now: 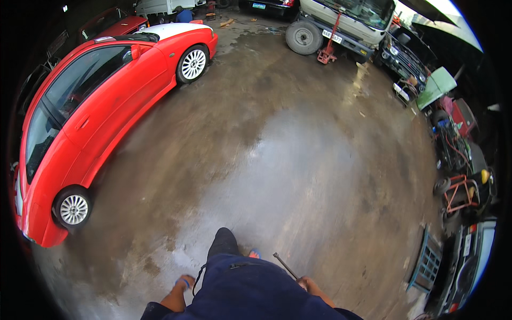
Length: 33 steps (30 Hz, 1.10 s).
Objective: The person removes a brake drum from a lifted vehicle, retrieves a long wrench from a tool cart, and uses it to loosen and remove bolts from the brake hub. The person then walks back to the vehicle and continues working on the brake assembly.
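Observation:
My right hand [305,285] is closed around a long thin metal bar-shaped tool [286,265], which slants up and to the left over the floor. The tool's far end is slightly thicker; its exact kind does not show. My left hand [186,280] hangs low beside my dark blue shirt, with a small blue strip across it. Its fingers are too small and blurred to read. Below me, one dark trouser leg and one foot in a sandal [254,254] show on the wet concrete floor [282,176].
A red car [114,101] with a white hood stands along the left. At the back, a truck [352,24] has a red jack [327,54] at its front. Car parts, a red metal frame [460,194] and a blue grille [425,261] line the right, near a parked vehicle [469,266].

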Each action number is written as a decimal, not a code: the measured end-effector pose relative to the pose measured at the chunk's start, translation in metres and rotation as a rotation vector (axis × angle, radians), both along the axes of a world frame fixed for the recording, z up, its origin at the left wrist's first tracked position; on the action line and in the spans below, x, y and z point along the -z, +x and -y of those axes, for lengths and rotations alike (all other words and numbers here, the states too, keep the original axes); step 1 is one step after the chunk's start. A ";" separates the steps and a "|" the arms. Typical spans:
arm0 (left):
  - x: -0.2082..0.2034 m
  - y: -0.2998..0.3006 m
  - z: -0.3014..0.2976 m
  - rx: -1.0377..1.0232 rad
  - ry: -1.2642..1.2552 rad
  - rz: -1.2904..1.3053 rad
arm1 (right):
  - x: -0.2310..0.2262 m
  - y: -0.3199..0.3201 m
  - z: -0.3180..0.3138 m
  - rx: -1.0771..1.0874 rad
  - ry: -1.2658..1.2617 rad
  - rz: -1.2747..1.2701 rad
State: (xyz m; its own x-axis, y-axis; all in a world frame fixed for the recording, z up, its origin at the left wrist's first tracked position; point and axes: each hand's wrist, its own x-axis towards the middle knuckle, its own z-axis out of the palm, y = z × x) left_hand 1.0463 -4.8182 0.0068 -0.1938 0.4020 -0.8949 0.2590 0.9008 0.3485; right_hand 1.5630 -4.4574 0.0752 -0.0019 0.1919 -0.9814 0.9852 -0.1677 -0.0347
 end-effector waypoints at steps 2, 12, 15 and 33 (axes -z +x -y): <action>0.022 0.016 -0.024 0.072 -0.071 0.149 | 0.007 -0.033 -0.074 0.201 -0.006 0.068; 0.045 -0.293 -0.427 0.884 0.199 -0.275 | -0.041 -0.237 -0.357 0.526 0.114 0.050; 0.000 -0.418 -0.608 0.240 0.342 -0.412 | -0.036 -0.310 -0.434 0.637 0.160 0.132; -0.012 -0.549 -0.925 -0.188 -0.098 0.004 | 0.001 -0.627 -1.028 0.063 -0.108 0.096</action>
State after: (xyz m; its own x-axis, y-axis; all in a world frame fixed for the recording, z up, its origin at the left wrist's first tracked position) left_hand 0.4974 -3.8931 0.0192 -0.2537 0.2702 -0.9288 0.0820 0.9627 0.2576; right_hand 0.9358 -3.4290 0.0741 0.1015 0.0820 -0.9915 0.9706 -0.2269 0.0806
